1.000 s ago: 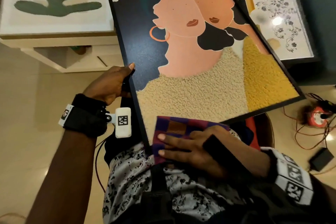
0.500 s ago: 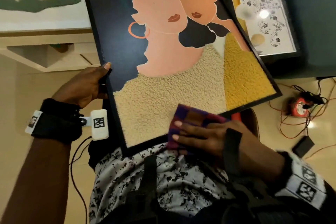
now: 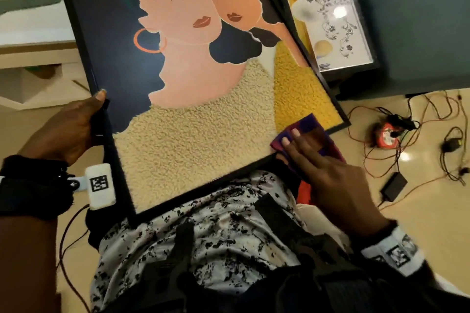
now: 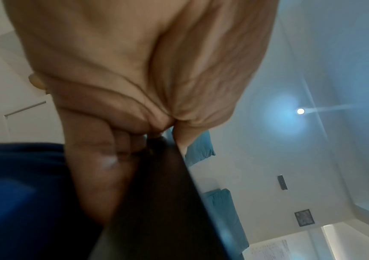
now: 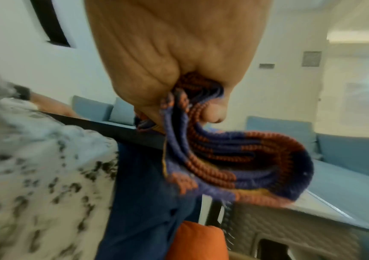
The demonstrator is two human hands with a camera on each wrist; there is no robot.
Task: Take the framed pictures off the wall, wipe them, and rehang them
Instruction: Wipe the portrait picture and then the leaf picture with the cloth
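Observation:
A large black-framed picture [image 3: 203, 134] of two faces lies tilted on my lap. My left hand [image 3: 98, 112] grips its left edge, thumb on the front and fingers curled behind; the left wrist view shows those fingers [image 4: 103, 158] wrapped round the dark frame edge [image 4: 156, 193]. My right hand [image 3: 302, 143] presses a folded purple and orange cloth [image 3: 312, 124] on the picture's lower right corner. In the right wrist view the cloth [image 5: 234, 158] is pinched between thumb and fingers, hanging over the frame edge [image 5: 112, 130].
A smaller floral framed picture [image 3: 328, 23] leans against the dark wall at right. A green leaf picture [image 3: 28, 2] lies on a white cabinet [image 3: 38, 79] at left. Cables, a red device [image 3: 386, 134] and a black adapter [image 3: 394, 185] lie on the floor at right.
My right hand has slid the cloth to the right along the picture's bottom edge, from near the lower left to the lower right corner. The left hand keeps its grip.

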